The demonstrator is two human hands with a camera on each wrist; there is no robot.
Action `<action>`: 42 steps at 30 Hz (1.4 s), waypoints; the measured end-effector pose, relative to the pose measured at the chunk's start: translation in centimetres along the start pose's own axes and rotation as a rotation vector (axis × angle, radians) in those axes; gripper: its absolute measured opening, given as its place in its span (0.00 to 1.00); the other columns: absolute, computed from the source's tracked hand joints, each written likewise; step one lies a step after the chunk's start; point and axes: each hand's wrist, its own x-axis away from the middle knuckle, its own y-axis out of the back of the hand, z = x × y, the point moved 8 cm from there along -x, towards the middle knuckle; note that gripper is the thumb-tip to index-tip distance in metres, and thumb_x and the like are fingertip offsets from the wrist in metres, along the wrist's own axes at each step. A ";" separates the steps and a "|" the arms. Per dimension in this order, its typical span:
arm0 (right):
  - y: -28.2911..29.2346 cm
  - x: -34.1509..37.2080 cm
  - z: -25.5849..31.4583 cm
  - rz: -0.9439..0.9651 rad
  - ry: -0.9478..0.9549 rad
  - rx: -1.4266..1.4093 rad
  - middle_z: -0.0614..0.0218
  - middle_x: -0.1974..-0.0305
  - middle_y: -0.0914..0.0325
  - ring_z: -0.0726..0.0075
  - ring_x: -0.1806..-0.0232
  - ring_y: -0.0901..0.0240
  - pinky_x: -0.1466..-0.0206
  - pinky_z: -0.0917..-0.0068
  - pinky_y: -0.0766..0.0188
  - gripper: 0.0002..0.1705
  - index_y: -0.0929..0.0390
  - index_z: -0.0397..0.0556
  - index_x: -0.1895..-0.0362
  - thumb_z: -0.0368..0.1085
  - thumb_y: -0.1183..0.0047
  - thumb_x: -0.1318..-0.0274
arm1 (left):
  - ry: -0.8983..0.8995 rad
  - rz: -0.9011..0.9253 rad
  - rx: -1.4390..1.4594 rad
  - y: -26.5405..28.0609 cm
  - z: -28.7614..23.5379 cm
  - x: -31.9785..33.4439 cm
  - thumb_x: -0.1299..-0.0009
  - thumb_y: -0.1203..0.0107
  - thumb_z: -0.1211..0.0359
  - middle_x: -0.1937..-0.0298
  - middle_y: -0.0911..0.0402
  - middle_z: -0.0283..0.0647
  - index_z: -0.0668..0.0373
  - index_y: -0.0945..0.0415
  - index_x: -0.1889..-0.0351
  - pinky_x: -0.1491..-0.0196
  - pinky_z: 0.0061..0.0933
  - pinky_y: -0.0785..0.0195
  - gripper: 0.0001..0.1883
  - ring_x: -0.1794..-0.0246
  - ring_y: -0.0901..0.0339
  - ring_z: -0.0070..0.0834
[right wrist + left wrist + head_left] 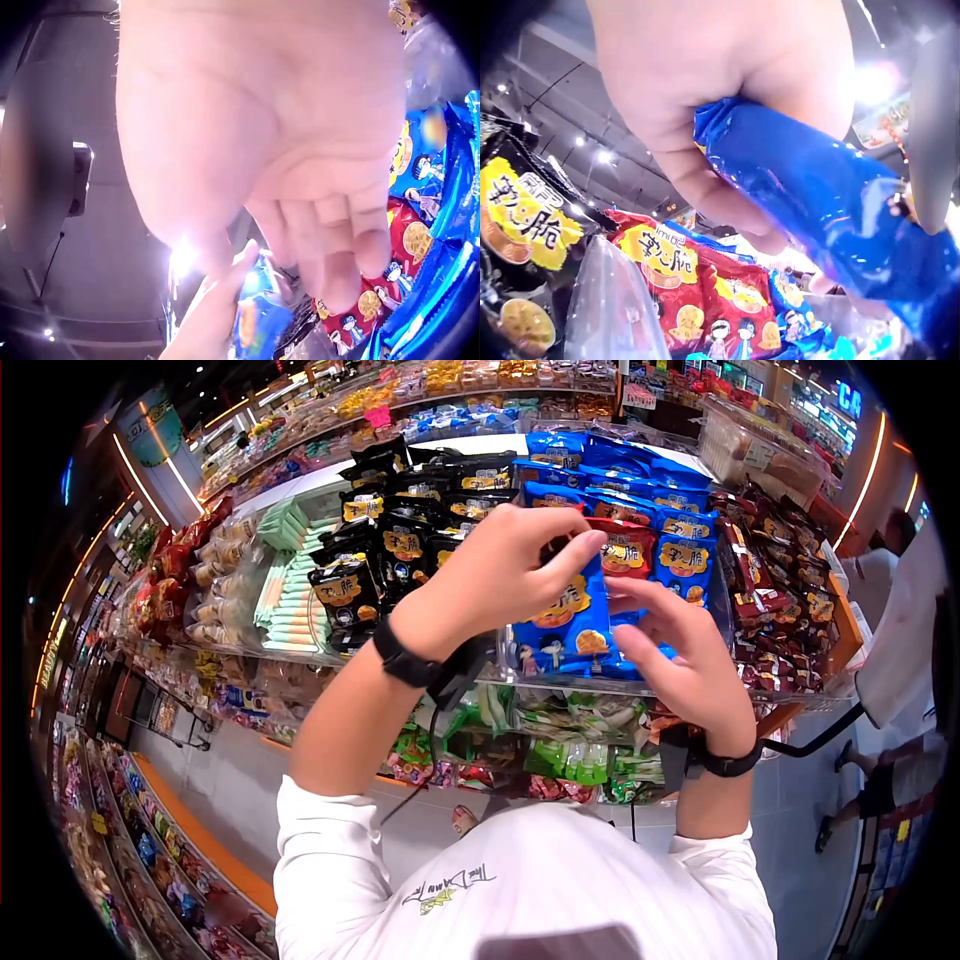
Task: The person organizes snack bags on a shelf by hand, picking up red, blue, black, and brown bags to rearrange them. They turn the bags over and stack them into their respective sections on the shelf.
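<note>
My left hand (505, 565) pinches a blue snack packet (560, 622) by its upper end, over the blue packets in the bin. The left wrist view has this packet (810, 195) slanting down to the right from the curled fingers of the left hand (720, 67). Just right of the packet is my right hand (690, 660), its fingers loosely bent with nothing in them. In the right wrist view the right hand (262, 135) shows its palm, and the held packet (262, 319) appears beyond its thumb.
Black packets (403, 543) lie left of the blue ones, with pale green packs (290, 595) farther left. A red packet (625, 550) sits among the blue. Dark red packets (765, 600) fill the right side. Another person's leg (862, 785) shows at the right.
</note>
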 end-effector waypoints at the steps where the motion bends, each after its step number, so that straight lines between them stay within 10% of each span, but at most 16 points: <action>1: -0.3 -0.6 -0.5 0.004 -0.016 0.015 0.59 0.55 0.12 0.73 0.58 0.17 0.53 0.71 0.20 0.24 0.21 0.39 0.34 0.30 0.33 0.31 | -0.023 0.004 -0.009 -0.4 -0.1 -0.7 0.17 0.36 0.63 0.75 0.20 0.43 0.65 0.14 0.55 0.74 0.31 0.36 0.12 0.79 0.28 0.22; 6: -1.5 -3.4 -5.1 -0.075 -0.020 -0.201 0.61 0.53 0.13 0.74 0.55 0.16 0.51 0.72 0.19 0.28 0.24 0.38 0.35 0.31 0.29 0.35 | 0.050 0.120 0.058 -2.1 1.2 -2.5 0.17 0.36 0.59 0.72 0.17 0.40 0.65 0.14 0.54 0.73 0.27 0.31 0.16 0.79 0.23 0.20; 11: -1.5 -4.3 -5.8 -0.074 -0.086 -0.004 0.49 0.45 0.12 0.56 0.45 0.12 0.41 0.62 0.16 0.30 0.24 0.36 0.37 0.33 0.26 0.38 | -0.184 -0.013 -0.243 1.1 -1.2 0.0 0.19 0.36 0.63 0.46 0.10 0.51 0.64 0.15 0.45 0.39 0.45 0.23 0.14 0.44 0.14 0.49; 18: -2.3 -4.7 -3.8 -0.051 -0.120 0.517 0.46 0.57 0.10 0.38 0.55 0.11 0.52 0.51 0.15 0.21 0.18 0.39 0.54 0.42 0.26 0.39 | -0.138 0.275 -0.675 -3.1 -2.6 6.3 0.31 0.29 0.63 0.55 0.16 0.39 0.55 0.17 0.55 0.31 0.46 0.31 0.12 0.47 0.18 0.39; 28: -3.0 -4.2 -4.1 -0.047 -0.147 0.810 0.50 0.69 0.12 0.38 0.64 0.12 0.60 0.46 0.16 0.23 0.13 0.44 0.67 0.53 0.28 0.39 | -0.014 0.260 -0.809 -5.9 -0.8 8.2 0.36 0.37 0.76 0.30 0.23 0.54 0.65 0.27 0.32 0.16 0.59 0.46 0.31 0.26 0.25 0.48; 42: -4.1 2.9 -2.2 -0.277 0.213 0.722 0.68 0.56 0.15 0.57 0.48 0.21 0.41 0.54 0.31 0.07 0.12 0.52 0.56 0.38 0.33 0.36 | 0.119 0.219 -0.539 -7.4 -2.5 10.9 0.24 0.37 0.45 0.27 0.22 0.58 0.65 0.24 0.28 0.12 0.71 0.67 0.37 0.22 0.27 0.55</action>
